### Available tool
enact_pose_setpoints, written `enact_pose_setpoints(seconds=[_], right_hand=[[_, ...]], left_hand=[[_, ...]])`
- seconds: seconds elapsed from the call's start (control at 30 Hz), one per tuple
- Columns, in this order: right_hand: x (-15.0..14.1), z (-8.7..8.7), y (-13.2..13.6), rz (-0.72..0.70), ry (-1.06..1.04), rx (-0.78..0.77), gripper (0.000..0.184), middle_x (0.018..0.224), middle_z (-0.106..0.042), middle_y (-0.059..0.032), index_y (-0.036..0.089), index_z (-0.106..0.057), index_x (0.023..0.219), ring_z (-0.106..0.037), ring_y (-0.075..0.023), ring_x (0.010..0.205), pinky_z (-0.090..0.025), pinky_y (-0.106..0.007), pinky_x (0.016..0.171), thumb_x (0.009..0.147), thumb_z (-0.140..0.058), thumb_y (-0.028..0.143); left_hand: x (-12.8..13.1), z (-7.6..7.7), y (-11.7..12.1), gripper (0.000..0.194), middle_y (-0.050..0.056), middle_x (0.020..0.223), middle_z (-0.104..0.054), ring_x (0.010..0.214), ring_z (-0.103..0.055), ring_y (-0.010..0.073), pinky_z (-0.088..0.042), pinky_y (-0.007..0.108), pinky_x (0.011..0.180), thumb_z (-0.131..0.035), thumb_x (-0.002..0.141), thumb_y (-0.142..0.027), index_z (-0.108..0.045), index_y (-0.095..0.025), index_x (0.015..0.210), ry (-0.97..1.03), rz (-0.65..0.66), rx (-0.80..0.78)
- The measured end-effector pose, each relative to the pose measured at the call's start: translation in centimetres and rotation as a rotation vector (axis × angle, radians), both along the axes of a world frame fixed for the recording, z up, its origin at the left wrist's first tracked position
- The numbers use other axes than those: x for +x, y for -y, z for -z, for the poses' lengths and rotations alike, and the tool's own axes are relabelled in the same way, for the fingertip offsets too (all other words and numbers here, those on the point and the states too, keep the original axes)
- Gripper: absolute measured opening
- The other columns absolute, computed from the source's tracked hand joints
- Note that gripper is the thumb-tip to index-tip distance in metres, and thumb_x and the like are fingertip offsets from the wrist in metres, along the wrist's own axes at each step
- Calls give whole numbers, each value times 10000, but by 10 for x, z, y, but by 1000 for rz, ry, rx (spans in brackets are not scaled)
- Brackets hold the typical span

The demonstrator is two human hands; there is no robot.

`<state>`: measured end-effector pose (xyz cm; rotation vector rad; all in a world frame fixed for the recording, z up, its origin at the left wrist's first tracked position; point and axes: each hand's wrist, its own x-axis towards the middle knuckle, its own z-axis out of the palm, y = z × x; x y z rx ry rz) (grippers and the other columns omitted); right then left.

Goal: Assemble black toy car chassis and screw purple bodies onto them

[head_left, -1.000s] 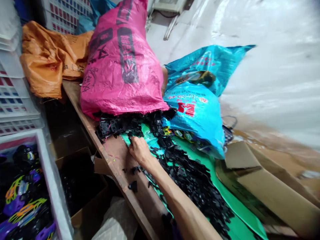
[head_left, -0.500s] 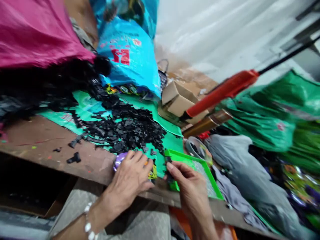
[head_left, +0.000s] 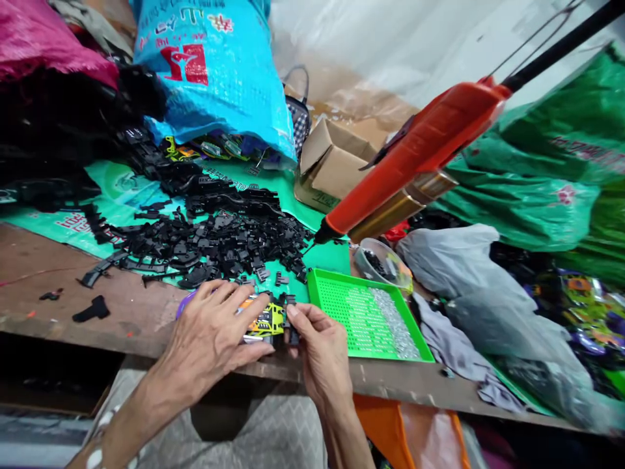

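Observation:
My left hand [head_left: 211, 335] lies over a purple, orange and yellow toy car body [head_left: 261, 320] at the near edge of the wooden bench [head_left: 58, 306], fingers curled around it. My right hand [head_left: 317, 342] pinches a small black plastic part [head_left: 291, 320] against the car's right end. Just beyond them, a heap of black plastic parts [head_left: 219, 238] spreads over a green sheet [head_left: 122, 189].
A green perforated tray [head_left: 366, 312] with small screws sits right of my hands. An orange electric screwdriver [head_left: 415, 156] hangs above it. A small bowl [head_left: 383, 264], a cardboard box [head_left: 332, 159], blue [head_left: 215, 71], pink [head_left: 43, 39] and green [head_left: 541, 169] sacks crowd the back.
The view swung right from the sacks to the bench edge. My left hand left the black heap and came onto the toy car; my right hand brought a black part up to it.

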<state>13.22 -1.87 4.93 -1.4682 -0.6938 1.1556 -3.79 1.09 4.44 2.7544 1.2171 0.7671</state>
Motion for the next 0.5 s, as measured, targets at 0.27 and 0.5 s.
enact_pose_setpoints(seconds=[0.27, 0.5], right_hand=[[7, 1, -4, -126, 64, -78, 401, 543, -511, 43, 160, -546, 611, -433, -67, 408, -377, -178, 316, 617, -773, 490], [7, 12, -5, -138, 130, -74, 397, 570, -499, 41, 170, -532, 629, -436, -73, 470, -402, -181, 387, 693, -685, 530]], left_hand=[[3, -1, 2, 487, 61, 1133, -662, 990, -583, 271, -390, 412, 901, -681, 783, -468, -577, -204, 1180, -6, -13, 42], [7, -4, 1, 478, 60, 1090, -669, 968, -592, 271, -400, 406, 892, -683, 778, -472, -578, -194, 1153, -49, -23, 103]])
